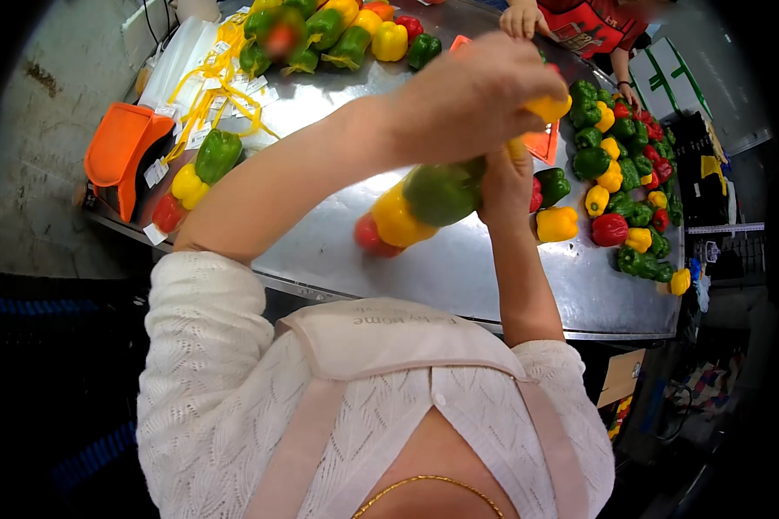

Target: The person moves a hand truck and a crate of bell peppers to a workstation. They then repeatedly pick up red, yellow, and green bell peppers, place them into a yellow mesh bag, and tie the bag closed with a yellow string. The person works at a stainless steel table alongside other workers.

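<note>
My right hand grips the gathered neck of a clear bag of peppers. Inside, a green bell pepper, a yellow one and a red one sit in a row, slanting down to the left above the steel table. A yellow strip shows at my right hand's fingers. Just above it is my left hand, blurred, with its forearm across the table and fingers curled. Something yellow is by its fingertips; whether the hand holds it is unclear.
Yellow ties with white tags lie left, near clear bags, an orange scoop-like holder and another pepper bundle. Bagged peppers stand behind. Loose peppers cover the right side. Opposite stands a person in a red apron.
</note>
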### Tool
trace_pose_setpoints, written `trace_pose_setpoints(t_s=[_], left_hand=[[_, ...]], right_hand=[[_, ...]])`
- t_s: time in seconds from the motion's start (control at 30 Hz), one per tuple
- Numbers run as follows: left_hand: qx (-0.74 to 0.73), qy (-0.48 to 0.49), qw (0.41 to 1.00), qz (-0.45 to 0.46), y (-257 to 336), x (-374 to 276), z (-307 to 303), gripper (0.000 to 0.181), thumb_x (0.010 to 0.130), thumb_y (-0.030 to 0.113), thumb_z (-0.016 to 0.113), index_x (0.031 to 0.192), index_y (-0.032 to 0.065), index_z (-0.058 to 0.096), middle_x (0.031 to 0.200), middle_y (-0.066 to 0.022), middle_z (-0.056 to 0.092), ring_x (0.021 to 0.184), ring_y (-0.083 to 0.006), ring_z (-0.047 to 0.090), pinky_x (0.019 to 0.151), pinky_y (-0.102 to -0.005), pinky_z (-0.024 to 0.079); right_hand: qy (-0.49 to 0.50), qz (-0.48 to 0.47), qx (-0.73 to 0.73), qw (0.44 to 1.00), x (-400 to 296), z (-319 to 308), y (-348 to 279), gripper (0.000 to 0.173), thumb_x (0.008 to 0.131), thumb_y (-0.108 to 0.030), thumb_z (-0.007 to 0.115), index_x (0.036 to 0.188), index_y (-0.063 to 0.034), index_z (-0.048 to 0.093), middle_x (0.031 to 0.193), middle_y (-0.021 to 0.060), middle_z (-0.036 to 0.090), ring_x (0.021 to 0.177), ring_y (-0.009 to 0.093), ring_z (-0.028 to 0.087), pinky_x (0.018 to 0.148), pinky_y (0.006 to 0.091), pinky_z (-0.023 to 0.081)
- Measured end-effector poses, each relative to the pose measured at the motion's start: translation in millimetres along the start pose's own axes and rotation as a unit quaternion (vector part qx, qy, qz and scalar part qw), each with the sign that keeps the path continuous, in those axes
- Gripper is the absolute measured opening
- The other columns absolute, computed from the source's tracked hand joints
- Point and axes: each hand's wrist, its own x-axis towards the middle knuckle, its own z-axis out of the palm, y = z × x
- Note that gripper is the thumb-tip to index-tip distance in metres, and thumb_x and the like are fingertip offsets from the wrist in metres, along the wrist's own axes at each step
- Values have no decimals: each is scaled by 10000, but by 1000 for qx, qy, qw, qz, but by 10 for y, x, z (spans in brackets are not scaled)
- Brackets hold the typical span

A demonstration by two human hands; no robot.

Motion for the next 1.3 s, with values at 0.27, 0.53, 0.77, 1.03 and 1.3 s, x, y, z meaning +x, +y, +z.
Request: trace_pose_setpoints(t_s=[0.27,0.53,0.77,1.03,1.3], left_hand=[[66,-323,872,-361,-79,-1620,824,752,793,549,675,1291,7,527,1226,-250,544,1185,-390,493,1001,-445,408],[-6,-409,803,-433,212,-1929,1217,687,768,517,706,1218,47,487,1081,-171,609,1015,-355,592,871,-480,451],[-14,-419,787,-452,252,-1876,1163,745,766,496,714,1293,35,460,1166,-187,575,1094,-347,565,917,-464,438],[-69,-475,758,-441,39,-2050,485,933,696,429,775,1440,71,340,1168,-205,574,1106,-375,553,945,-434,439],[-11,-456,788,-414,93,-2145,501,947,679,479,783,1430,80,367,1161,-194,581,1075,-374,562,943,-460,429]], right_hand=[[328,171,140,918,-389,-869,1407,271,1030,-308,427,984,-64,536,903,104,609,832,238,607,749,383,539],[287,182,104,935,-519,-1309,1675,271,1045,-265,365,1030,-40,515,879,123,624,827,254,610,795,380,524],[352,209,227,884,-366,-1267,1580,235,1030,-208,377,1030,-14,508,658,29,440,612,177,467,713,344,488],[390,192,174,884,-189,-1339,1581,172,988,-126,431,961,20,519,595,-24,315,472,91,254,460,250,288],[372,199,126,898,-240,-1290,1653,209,996,-190,431,945,-11,526,522,-34,294,417,110,246,483,304,336]])
